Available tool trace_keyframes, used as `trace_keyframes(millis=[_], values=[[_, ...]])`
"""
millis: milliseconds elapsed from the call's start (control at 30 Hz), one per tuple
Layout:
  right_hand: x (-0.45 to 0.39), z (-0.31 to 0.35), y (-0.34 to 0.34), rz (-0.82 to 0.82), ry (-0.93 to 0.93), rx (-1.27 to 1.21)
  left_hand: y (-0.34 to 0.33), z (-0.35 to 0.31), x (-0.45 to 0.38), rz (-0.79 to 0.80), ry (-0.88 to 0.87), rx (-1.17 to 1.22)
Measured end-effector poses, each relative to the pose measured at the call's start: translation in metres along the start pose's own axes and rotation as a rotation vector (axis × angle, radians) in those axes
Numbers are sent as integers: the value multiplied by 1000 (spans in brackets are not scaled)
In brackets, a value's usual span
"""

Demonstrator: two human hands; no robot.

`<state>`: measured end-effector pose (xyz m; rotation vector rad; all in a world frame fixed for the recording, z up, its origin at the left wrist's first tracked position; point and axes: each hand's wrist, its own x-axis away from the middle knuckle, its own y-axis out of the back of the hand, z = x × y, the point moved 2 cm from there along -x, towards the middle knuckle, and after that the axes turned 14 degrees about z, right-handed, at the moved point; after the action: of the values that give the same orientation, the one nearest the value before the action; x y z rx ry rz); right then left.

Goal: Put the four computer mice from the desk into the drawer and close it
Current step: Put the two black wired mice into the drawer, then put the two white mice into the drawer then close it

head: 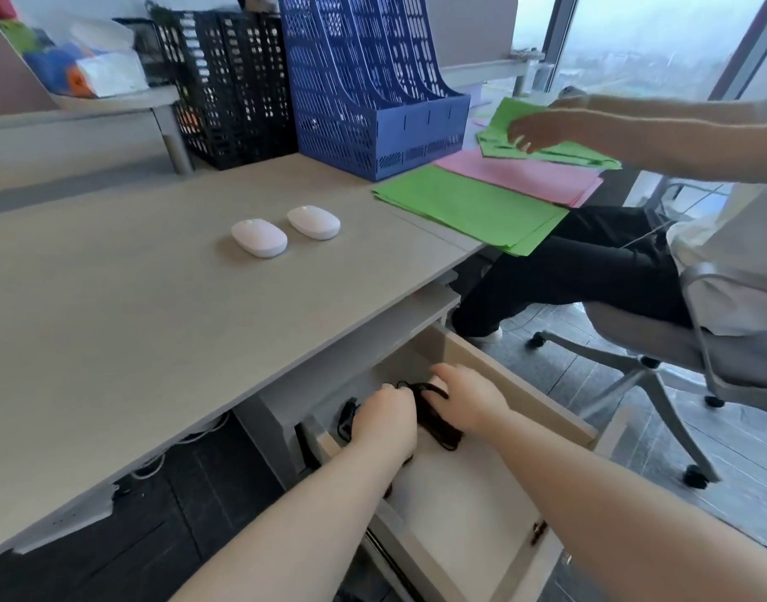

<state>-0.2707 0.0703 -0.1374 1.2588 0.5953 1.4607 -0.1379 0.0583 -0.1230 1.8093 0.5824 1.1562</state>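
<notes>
Both hands, left hand (pixel 388 421) and right hand (pixel 468 399), grip black corded mice (pixel 434 417) inside the open drawer (pixel 525 393).

Two white mice (pixel 259 238) (pixel 314 222) — two file racks (pixel 232 86) (pixel 373 80)

Both hands (pixel 388 417) in open drawer (pixel 525 384)

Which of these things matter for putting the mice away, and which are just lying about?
Part of the job:
two white mice on the desk
open drawer
black corded items under both hands

Just lying about:
blue file rack
black rack
green papers
pink papers
</notes>
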Motion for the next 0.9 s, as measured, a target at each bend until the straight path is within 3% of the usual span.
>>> trace_keyframes(millis=[167, 300, 500, 667, 900], values=[[7, 37, 60, -336, 106, -23, 78, -2, 25, -196, -75, 36], [8, 71, 93, -483, 173, -61, 128, 19, 38, -400, -79, 103], [-31, 119, 116, -443, 182, -81, 153, 85, 23, -617, 51, 105], [-84, 155, 126, -303, 187, -171, 160, 142, -17, -577, 176, 158], [-140, 181, 137, -316, 222, -149, 182, 180, -68, -529, 263, 350]])
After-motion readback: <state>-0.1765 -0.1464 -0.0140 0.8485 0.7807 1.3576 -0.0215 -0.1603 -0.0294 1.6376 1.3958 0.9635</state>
